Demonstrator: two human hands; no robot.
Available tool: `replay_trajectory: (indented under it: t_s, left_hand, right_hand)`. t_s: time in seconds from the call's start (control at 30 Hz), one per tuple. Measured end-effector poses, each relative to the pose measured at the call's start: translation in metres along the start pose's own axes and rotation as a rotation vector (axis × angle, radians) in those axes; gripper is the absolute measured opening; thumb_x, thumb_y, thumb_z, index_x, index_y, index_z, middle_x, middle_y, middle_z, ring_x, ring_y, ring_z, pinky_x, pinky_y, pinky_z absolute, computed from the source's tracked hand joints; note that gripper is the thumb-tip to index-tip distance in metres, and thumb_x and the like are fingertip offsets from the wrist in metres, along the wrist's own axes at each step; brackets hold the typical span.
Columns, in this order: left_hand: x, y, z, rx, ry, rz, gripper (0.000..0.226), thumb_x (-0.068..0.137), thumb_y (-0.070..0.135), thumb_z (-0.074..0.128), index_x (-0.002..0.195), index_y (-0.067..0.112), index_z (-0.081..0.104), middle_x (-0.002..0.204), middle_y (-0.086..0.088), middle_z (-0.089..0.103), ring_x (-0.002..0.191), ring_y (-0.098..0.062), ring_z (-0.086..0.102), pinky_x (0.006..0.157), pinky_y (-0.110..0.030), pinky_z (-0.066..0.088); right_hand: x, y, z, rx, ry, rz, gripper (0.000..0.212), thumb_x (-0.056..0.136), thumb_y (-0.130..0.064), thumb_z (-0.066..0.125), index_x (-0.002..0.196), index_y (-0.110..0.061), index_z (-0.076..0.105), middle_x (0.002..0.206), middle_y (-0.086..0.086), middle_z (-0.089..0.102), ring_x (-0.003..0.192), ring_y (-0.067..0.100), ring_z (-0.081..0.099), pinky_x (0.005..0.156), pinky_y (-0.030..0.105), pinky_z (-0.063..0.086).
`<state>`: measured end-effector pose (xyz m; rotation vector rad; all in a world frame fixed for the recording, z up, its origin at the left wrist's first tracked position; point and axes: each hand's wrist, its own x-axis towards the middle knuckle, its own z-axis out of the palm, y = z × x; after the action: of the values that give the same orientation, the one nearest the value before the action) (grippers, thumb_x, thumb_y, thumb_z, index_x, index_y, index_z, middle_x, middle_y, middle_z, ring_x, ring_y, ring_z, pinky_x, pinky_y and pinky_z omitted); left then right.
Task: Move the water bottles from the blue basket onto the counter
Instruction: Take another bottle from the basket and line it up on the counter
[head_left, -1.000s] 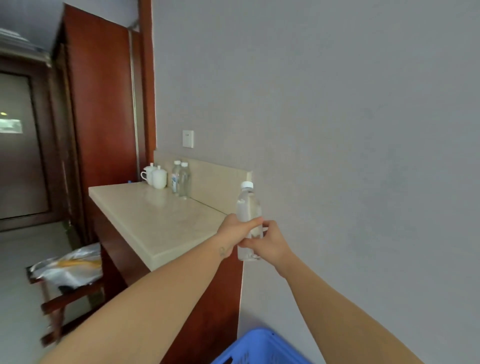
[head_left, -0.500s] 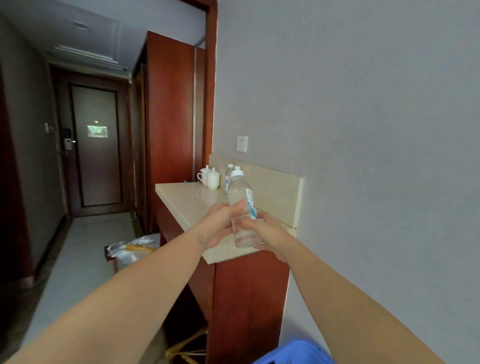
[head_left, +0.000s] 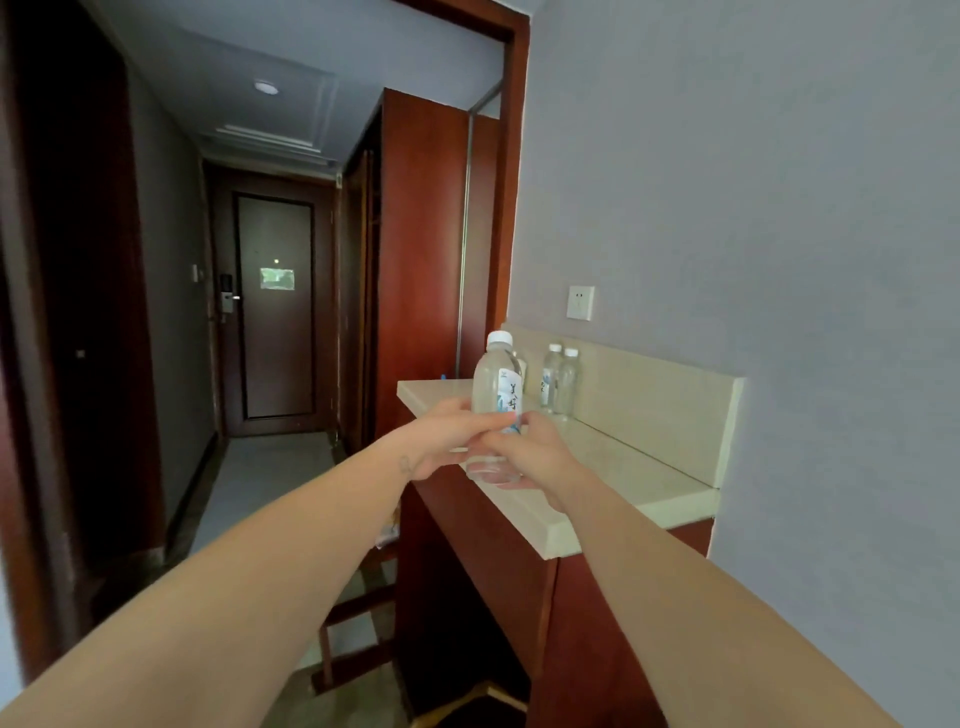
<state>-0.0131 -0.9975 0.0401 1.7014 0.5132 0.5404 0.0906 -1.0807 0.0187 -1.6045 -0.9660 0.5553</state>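
Note:
I hold a clear water bottle (head_left: 496, 384) with a white cap and a blue-and-white label upright over the front edge of the beige counter (head_left: 618, 467). My left hand (head_left: 447, 436) grips its lower part from the left. My right hand (head_left: 524, 452) grips the same part from the right and below. Two more water bottles (head_left: 560, 382) stand together at the back of the counter against the backsplash. The blue basket is out of view.
The counter sits on a red-brown wooden cabinet (head_left: 498, 566) against a grey wall with a white socket (head_left: 580, 303). A tall wooden wardrobe (head_left: 421, 260) stands behind it. A corridor leads left to a dark door (head_left: 275, 306). A wooden stool frame (head_left: 353, 639) stands below.
My view has swung left and up, and the blue basket has dropped out of sight. The held bottle has moved from beside the counter's end to over its front edge.

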Motion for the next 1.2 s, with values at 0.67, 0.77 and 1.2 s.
replay_trajectory:
  t_s: [0.67,0.77,1.2]
  left_hand:
    - [0.063,-0.039,-0.155,-0.075,0.041,0.068,0.022,0.084,0.018,0.074,0.096,0.032,0.061,0.098,0.006,0.072,0.087,-0.009,0.069,0.070,-0.024,0.053]
    - [0.086,-0.045,-0.161,-0.072,0.030,0.053,0.026,0.083,0.021,0.075,0.099,0.036,0.061,0.102,0.007,0.071,0.095,-0.012,0.067,0.071,-0.027,0.052]
    - [0.243,-0.058,-0.153,-0.079,-0.025,0.011,0.048,0.080,0.024,0.078,0.123,0.024,0.057,0.112,0.002,0.070,0.097,-0.012,0.067,0.069,-0.027,0.050]
  right_hand:
    - [0.107,-0.024,0.127,0.015,-0.056,-0.018,0.048,0.078,-0.020,0.078,0.113,-0.020,0.045,0.107,0.004,0.064,0.089,0.015,0.067,0.069,0.026,0.057]
    - [0.128,-0.019,0.127,0.004,-0.040,0.009,0.052,0.080,-0.021,0.076,0.116,-0.023,0.039,0.108,0.002,0.062,0.085,0.011,0.064,0.069,0.025,0.055]
    - [0.257,0.014,0.077,-0.011,0.052,-0.009,0.033,0.080,-0.010,0.075,0.096,-0.023,0.049,0.095,-0.001,0.061,0.076,0.007,0.062,0.065,0.025,0.053]
